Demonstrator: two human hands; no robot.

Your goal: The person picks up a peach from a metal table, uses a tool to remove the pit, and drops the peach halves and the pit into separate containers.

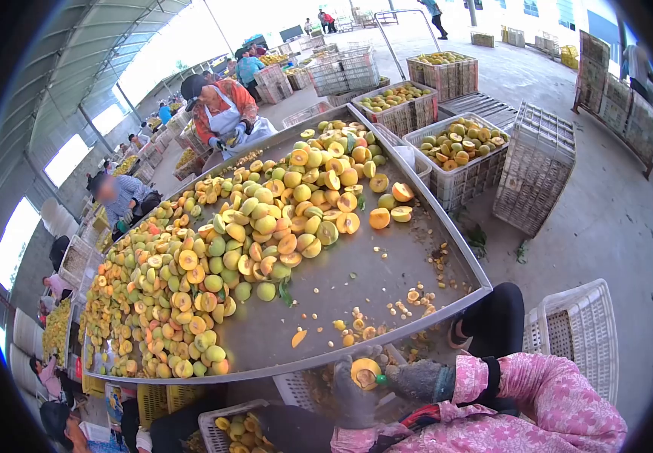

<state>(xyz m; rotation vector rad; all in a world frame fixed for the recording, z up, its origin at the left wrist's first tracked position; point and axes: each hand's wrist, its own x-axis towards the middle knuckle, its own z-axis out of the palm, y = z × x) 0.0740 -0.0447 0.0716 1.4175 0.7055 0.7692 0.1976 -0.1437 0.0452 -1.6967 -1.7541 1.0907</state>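
Left hand (349, 396) holds cut fruit (365, 373); crate (477, 172) (beside tray (409, 272)) heaped with plumper fruit (460, 141).

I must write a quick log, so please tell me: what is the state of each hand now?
Left hand: holding a stone-fruit half, cut face showing.
Right hand: closed, apparently on a small green object, mostly hidden.

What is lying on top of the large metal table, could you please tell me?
A heap of fruit, many halved, plus small scattered pieces and some green leaves. The tabletop beneath the heap is covered.
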